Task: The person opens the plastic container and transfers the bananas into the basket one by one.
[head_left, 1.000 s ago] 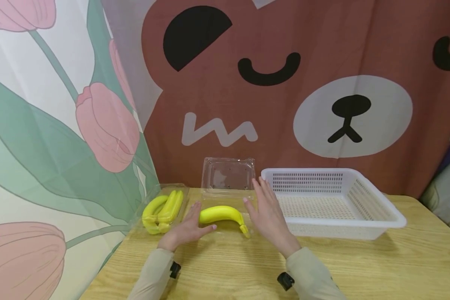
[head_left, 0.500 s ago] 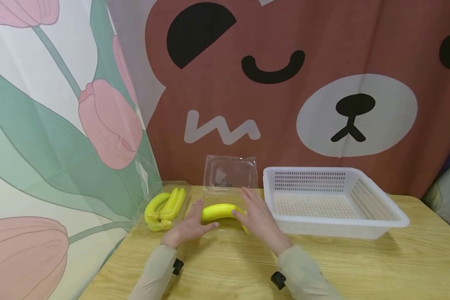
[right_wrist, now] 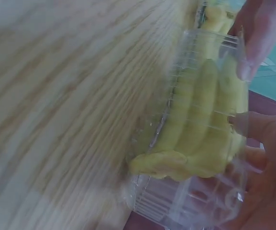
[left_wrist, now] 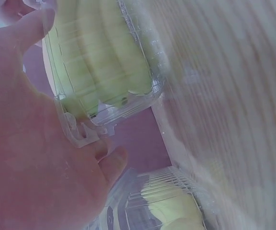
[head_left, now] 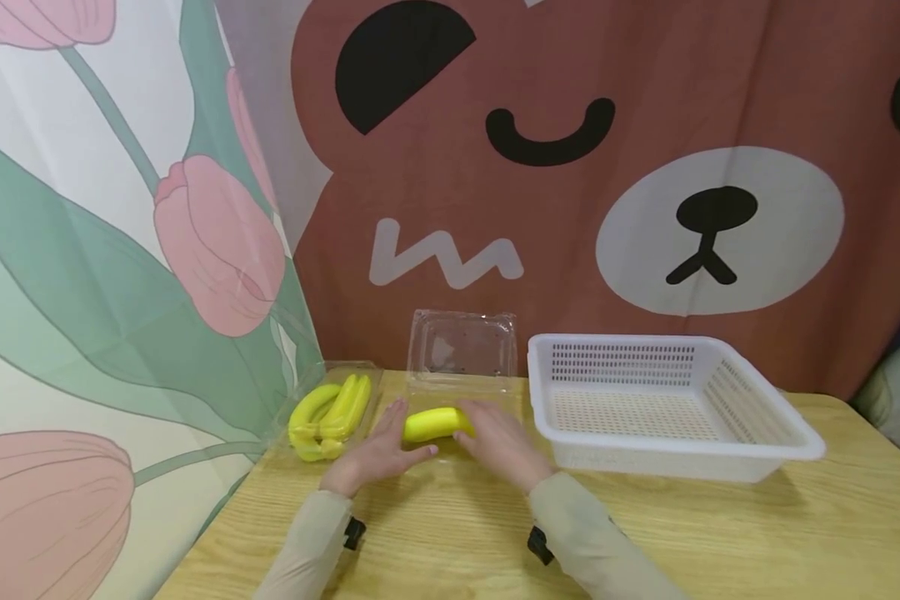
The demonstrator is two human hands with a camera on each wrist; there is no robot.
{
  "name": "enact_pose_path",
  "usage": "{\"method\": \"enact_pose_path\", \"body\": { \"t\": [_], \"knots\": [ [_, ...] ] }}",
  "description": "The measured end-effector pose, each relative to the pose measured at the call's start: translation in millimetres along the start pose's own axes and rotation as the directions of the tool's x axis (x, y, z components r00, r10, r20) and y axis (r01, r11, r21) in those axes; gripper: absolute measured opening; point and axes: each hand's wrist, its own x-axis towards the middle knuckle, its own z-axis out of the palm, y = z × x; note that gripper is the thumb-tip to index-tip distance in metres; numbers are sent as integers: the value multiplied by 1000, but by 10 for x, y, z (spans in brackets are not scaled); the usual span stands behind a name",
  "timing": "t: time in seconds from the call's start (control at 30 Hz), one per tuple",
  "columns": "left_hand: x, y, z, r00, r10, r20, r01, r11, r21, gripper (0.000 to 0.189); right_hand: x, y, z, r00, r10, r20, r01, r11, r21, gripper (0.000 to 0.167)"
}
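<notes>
A clear plastic clamshell box (head_left: 461,346) stands with its lid raised between my hands. Yellow bananas (head_left: 429,425) lie in its base; both wrist views show several side by side. My left hand (head_left: 375,457) rests at the box's left end with fingers fairly straight. In the left wrist view its thumb (left_wrist: 35,26) lies along the rim. My right hand (head_left: 501,446) is over the right end of the bananas, thumb in front and fingers behind, holding the top one. In the right wrist view the right thumb tip (right_wrist: 240,122) touches the bananas' side. The right ends are hidden in the head view.
A second clear box (head_left: 333,417) with bananas sits left of my left hand. A white perforated plastic basket (head_left: 675,446) stands to the right on the wooden table (head_left: 450,533). Printed curtains with a bear (head_left: 555,208) and tulips hang close behind.
My right hand has moved left and down from beside the basket onto the right end of the bananas, covering the stem end. My left hand has stayed at the box's left end.
</notes>
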Motion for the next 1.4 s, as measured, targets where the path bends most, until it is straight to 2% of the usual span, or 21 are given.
{"method": "enact_pose_path", "body": {
  "t": [0.2, 0.47, 0.77, 1.1, 1.4],
  "knots": [
    [16, -14, 14, 1000, -7, -3, 7, 1000, 1, 104, 72, -20, 54, 1000, 23, 8, -23, 1000, -18, 43],
    [7, -15, 24, 1000, -8, -21, 8, 1000, 2, 103, 83, -14, 125, 1000, 12, -4, -12, 999, -47, 44],
    [-6, -21, 25, 1000, -19, -13, 19, 1000, 1, 103, 90, -23, 106, 1000, 18, 11, -17, 997, -77, 44],
    [-9, 3, 29, 1000, -28, -9, 28, 1000, 6, 106, 71, -24, 84, 1000, 17, -7, -17, 996, -84, 43],
    [-7, -6, 19, 1000, -28, -10, 28, 1000, 0, 109, 88, -23, 58, 999, 25, -30, -28, 995, -94, 32]
  ]
}}
